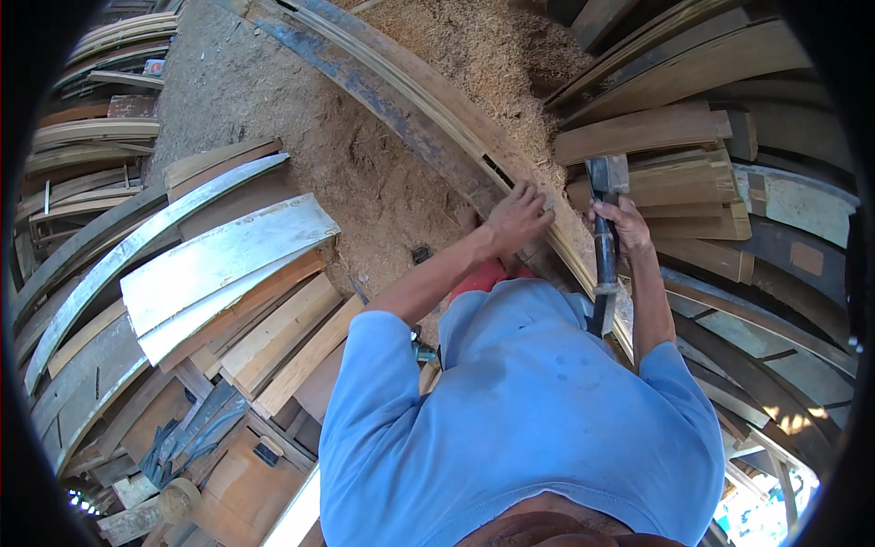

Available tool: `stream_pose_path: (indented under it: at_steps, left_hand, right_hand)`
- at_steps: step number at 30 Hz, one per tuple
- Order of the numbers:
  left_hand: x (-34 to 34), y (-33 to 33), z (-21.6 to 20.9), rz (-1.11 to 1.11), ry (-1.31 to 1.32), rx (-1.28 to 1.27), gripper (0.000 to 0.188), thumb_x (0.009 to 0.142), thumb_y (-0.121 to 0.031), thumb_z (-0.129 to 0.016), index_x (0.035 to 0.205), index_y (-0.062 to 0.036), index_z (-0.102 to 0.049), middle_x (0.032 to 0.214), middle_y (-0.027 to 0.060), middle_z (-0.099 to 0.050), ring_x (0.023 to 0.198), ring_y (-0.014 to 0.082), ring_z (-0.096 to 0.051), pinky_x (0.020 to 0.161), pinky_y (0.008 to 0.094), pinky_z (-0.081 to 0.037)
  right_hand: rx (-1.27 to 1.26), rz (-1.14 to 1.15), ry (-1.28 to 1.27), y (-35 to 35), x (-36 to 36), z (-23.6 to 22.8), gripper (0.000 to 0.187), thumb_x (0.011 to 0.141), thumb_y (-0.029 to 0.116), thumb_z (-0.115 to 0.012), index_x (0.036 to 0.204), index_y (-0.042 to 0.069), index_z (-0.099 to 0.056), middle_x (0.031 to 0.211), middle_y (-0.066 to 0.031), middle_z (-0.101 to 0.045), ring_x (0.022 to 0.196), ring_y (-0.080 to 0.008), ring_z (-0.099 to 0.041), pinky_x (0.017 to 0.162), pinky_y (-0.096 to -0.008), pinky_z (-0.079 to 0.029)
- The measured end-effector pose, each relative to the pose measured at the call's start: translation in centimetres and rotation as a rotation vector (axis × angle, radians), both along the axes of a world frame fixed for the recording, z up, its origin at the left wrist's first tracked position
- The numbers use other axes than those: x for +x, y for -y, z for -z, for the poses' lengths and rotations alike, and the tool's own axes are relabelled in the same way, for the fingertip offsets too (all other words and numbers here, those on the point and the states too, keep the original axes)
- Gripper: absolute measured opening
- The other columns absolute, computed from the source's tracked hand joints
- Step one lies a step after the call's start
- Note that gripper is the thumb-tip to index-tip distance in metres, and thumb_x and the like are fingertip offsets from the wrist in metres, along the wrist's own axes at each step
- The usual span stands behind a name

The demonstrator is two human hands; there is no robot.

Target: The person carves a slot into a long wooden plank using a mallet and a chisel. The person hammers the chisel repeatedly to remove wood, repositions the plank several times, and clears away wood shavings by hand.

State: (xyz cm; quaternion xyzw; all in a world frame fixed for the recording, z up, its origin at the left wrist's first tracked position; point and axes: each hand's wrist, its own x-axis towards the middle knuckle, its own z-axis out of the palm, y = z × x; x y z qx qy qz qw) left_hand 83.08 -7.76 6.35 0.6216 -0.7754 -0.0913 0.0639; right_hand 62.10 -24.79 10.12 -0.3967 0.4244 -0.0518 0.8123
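A long, pale wooden strip with grooves (437, 123) lies on a wider worn plank and runs diagonally down past my body. A short dark slot (497, 171) is cut into it. My left hand (521, 219) rests on the wood just below this slot, fingers bent and close together; whatever they pinch is hidden. To the right of the strip, my right hand (626, 225) is closed around a dark tool with a cylindrical grip (605, 251). At its upper end is a blocky grey head, at its lower end a flat dark blade. Its exact kind is unclear.
Stacked boards (674, 182) crowd the right side. On the left are more planks, including a white panel (228, 264) and a curved pale strip (137, 237). Wood shavings (474, 46) cover the ground beyond the plank. A roll of tape (180, 500) lies at lower left.
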Motion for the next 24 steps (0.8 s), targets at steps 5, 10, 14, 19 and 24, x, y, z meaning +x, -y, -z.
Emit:
stream_pose_path:
  at_steps: [5, 10, 14, 19, 24]
  left_hand:
    - [-0.5, 4.8, -0.2, 0.024, -0.097, 0.317, 0.051, 0.071, -0.037, -0.083, 0.117, -0.0184, -0.069, 0.113, 0.0096, -0.067, 0.123, 0.0319, -0.055, 0.106, 0.0528, -0.037]
    - [-1.1, 10.0, -0.6, 0.055, 0.034, 0.606, 0.059, 0.078, -0.042, -0.081, 0.13, -0.022, -0.063, 0.132, 0.0106, -0.063, 0.136, 0.034, -0.048, 0.119, 0.0526, -0.027]
    - [-1.4, 10.4, 1.1, 0.015, 0.017, 0.596, 0.074, 0.08, -0.047, -0.08, 0.143, -0.0214, -0.053, 0.155, 0.0143, -0.046, 0.149, 0.0382, -0.032, 0.125, 0.053, -0.016]
    - [-1.4, 11.6, 0.3, -0.001, -0.011, 0.695, 0.079, 0.082, -0.049, -0.08, 0.147, -0.0181, -0.049, 0.161, 0.0132, -0.039, 0.152, 0.0383, -0.026, 0.126, 0.0537, -0.014]
    - [-1.0, 10.2, 0.3, -0.067, -0.091, 0.44, 0.085, 0.075, -0.038, -0.085, 0.147, -0.0131, -0.047, 0.159, 0.0241, -0.034, 0.149, 0.0451, -0.027, 0.121, 0.0553, -0.021]
  right_hand:
    - [-0.017, 0.043, -0.106, -1.0, -3.2, 2.5, 0.024, 0.087, 0.019, -0.078, 0.098, 0.003, -0.063, 0.079, -0.0062, -0.068, 0.065, -0.0137, -0.065, 0.059, -0.0283, -0.054]
    - [-0.041, 0.117, -0.234, -1.4, -4.6, 4.5, 0.018, 0.089, 0.019, -0.076, 0.094, 0.007, -0.063, 0.078, -0.0039, -0.068, 0.063, -0.0133, -0.065, 0.056, -0.0281, -0.054]
    - [0.039, 0.257, -0.227, -0.4, -5.3, 6.1, 0.021, 0.088, 0.017, -0.077, 0.097, 0.006, -0.061, 0.08, -0.0062, -0.069, 0.064, -0.0154, -0.066, 0.057, -0.0302, -0.055]
    - [0.053, 0.294, -0.223, 0.2, -5.5, 7.5, 0.023, 0.087, 0.021, -0.079, 0.097, 0.007, -0.062, 0.081, -0.0049, -0.069, 0.064, -0.0138, -0.066, 0.057, -0.0278, -0.056]
    - [0.01, 0.237, -0.251, 0.8, -5.0, 8.4, 0.024, 0.087, 0.022, -0.078, 0.098, 0.008, -0.063, 0.081, -0.0043, -0.068, 0.062, -0.0126, -0.064, 0.055, -0.0277, -0.053]
